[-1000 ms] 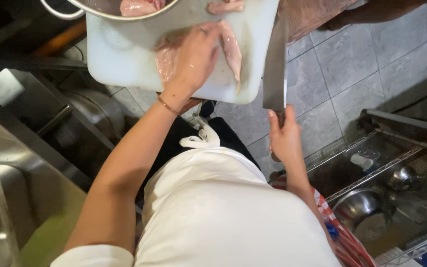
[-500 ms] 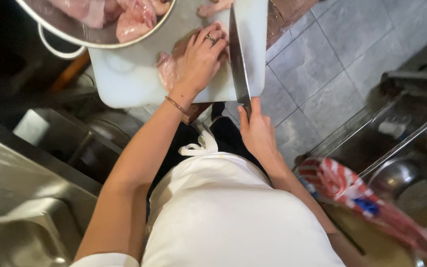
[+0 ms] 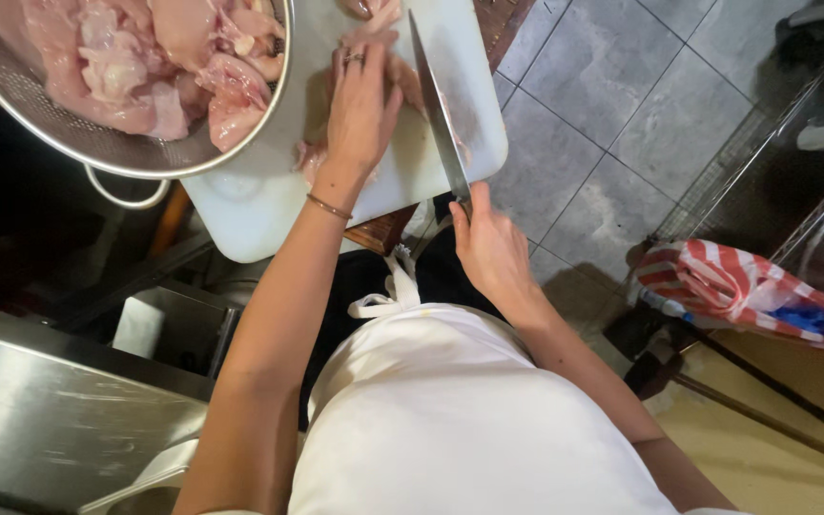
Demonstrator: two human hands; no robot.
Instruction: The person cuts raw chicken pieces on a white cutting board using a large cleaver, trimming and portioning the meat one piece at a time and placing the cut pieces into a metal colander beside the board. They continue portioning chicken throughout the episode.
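Note:
My left hand (image 3: 362,107) presses flat on a piece of raw chicken (image 3: 401,74) lying on a white cutting board (image 3: 259,205). A ring and a thin bracelet show on that hand and wrist. My right hand (image 3: 490,246) grips the handle of a long kitchen knife (image 3: 436,113), whose blade lies against the right side of the chicken, right beside my left hand's fingers. Most of the chicken piece is hidden under my left hand.
A metal colander (image 3: 97,143) full of raw chicken pieces (image 3: 145,57) sits on the board's left part. A steel counter (image 3: 59,420) lies at the lower left. Grey floor tiles (image 3: 612,114), a red-and-white striped bag (image 3: 746,286) and wire shelving (image 3: 813,143) are to the right.
The knife has swung from off the board's right edge in toward the chicken beside my left hand. The view has shifted, bringing the colander in at upper left.

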